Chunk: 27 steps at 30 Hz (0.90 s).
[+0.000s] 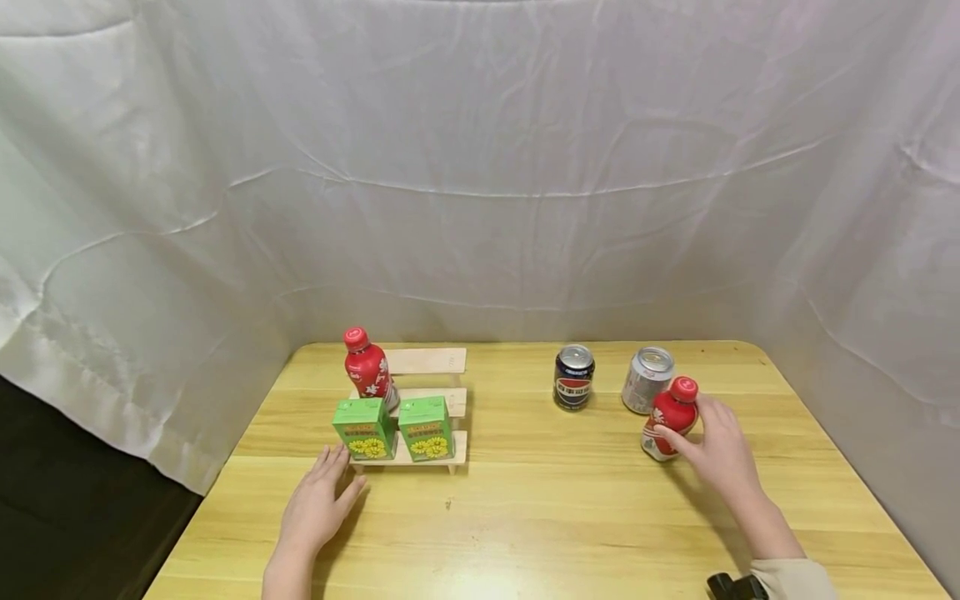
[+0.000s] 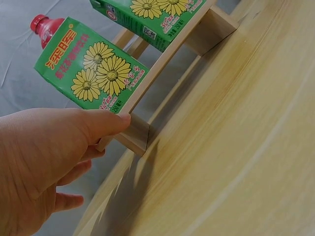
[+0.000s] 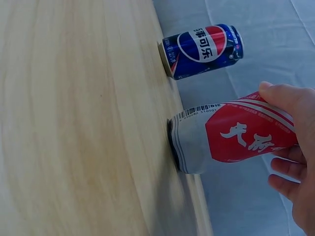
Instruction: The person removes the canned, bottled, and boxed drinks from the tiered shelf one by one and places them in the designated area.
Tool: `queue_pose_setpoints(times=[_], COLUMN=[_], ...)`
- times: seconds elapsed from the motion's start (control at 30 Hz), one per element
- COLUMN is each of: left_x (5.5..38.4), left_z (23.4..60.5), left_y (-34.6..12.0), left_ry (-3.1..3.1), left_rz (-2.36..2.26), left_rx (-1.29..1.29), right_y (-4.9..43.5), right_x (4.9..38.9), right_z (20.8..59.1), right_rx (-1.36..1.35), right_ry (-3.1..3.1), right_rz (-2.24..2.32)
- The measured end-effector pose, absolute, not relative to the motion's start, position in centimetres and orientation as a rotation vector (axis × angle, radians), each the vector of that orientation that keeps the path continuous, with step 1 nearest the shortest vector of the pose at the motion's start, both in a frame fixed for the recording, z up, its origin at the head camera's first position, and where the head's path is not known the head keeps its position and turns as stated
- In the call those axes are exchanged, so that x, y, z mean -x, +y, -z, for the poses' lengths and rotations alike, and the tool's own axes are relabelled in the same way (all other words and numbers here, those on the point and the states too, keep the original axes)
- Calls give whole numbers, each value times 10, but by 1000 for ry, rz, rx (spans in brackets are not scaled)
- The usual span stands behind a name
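Observation:
My right hand (image 1: pixel 720 446) grips a red-capped bottle (image 1: pixel 671 417) from its right side. The right wrist view shows its thumb on the red label and fingers curled behind; the bottle's base (image 3: pixel 184 145) is at the wooden tabletop. At the left, my left hand (image 1: pixel 318 500) holds the near left corner of a small stepped wooden rack (image 1: pixel 427 360), its thumb at the front edge. Two green drink cartons with yellow flowers, a left one (image 1: pixel 365 429) and a right one (image 1: pixel 426 429), stand on the lowest step. Behind them another red bottle (image 1: pixel 367 367) stands on the rack.
A dark blue cola can (image 1: pixel 573 379) stands toward the back of the table, right of the middle. Beside it is a silver can (image 1: pixel 647 381), just behind the gripped bottle. Pale cloth (image 1: pixel 525 183) hangs around the wooden table (image 1: pixel 517 517) at the back and sides.

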<state>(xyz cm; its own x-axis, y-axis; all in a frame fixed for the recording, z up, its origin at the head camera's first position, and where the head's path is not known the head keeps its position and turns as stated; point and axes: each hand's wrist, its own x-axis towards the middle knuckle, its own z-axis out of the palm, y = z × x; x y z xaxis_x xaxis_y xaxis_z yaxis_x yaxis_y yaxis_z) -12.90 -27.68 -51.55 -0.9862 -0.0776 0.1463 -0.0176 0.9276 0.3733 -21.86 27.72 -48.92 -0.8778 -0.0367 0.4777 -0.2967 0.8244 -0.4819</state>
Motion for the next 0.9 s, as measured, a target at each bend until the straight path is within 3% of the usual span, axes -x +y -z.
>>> queue_pose_setpoints(times=[0.9], left_x=[128], left_z=[516], left_y=[-276], left_ry=[-2876], left_rz=[594], left_rx=[-47], right_y=[273], right_x=[223], right_z=[447], right_rx=[-336], right_ry=[-2474], right_rz=[-762])
